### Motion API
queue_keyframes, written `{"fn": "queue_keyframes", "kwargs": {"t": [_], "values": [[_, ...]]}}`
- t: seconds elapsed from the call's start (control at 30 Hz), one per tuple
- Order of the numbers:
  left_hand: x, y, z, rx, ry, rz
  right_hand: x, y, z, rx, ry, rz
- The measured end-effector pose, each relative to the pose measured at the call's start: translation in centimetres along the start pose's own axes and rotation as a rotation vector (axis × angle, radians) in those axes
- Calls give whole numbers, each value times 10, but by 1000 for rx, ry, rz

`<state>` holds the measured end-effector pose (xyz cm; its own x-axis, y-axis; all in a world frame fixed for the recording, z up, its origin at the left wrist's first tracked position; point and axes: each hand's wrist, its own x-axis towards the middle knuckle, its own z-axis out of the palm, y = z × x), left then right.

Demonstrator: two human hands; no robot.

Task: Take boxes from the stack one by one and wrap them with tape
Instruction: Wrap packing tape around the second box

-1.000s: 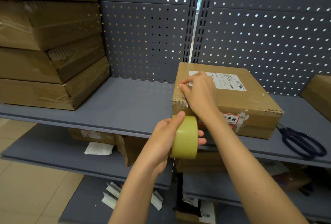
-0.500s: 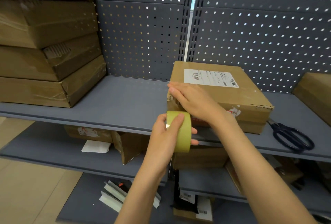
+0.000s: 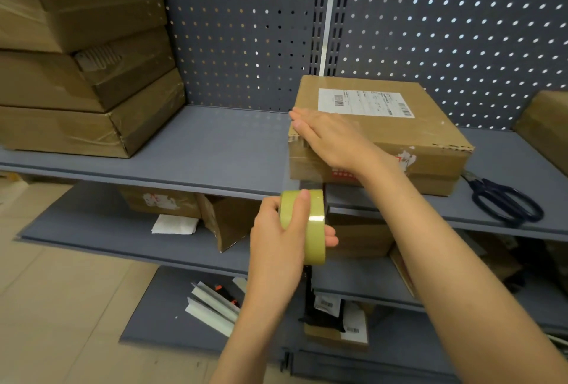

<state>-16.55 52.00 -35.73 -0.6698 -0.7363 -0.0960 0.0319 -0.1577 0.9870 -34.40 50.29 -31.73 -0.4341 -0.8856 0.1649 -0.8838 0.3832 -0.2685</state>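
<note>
A flat cardboard box [image 3: 412,135] with a white shipping label lies on the grey shelf [image 3: 196,150], right of centre. My right hand [image 3: 329,138] lies flat with straight fingers on the box's near left corner, pressing clear tape onto it. My left hand [image 3: 281,239] grips a yellowish roll of tape [image 3: 310,224] just below the shelf's front edge, and a clear strip runs from the roll up to the box. A stack of several cardboard boxes [image 3: 76,76] stands at the left end of the same shelf.
Dark-handled scissors [image 3: 504,202] lie on the shelf right of the box. Another box [image 3: 547,125] shows at the far right edge. Perforated grey panels back the shelf. Lower shelves hold cartons, paper and small parts. Tiled floor lies at the lower left.
My right hand went from pinching the tape end at the box's corner to lying flat on it. My left hand drew the roll down and away from the box.
</note>
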Motion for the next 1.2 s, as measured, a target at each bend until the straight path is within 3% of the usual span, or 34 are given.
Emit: {"fn": "queue_keyframes", "kwargs": {"t": [0.5, 0.8, 1.07, 1.2], "values": [[11, 3, -3, 34, 41, 1, -7, -7, -3, 5, 21, 39], [16, -3, -2, 188, 126, 145, -9, -6, -3, -18, 53, 23], [9, 1, 2, 183, 46, 202, -8, -3, 1, -46, 83, 19], [13, -1, 3, 176, 83, 154, -8, -2, 1, -43, 86, 12]]}}
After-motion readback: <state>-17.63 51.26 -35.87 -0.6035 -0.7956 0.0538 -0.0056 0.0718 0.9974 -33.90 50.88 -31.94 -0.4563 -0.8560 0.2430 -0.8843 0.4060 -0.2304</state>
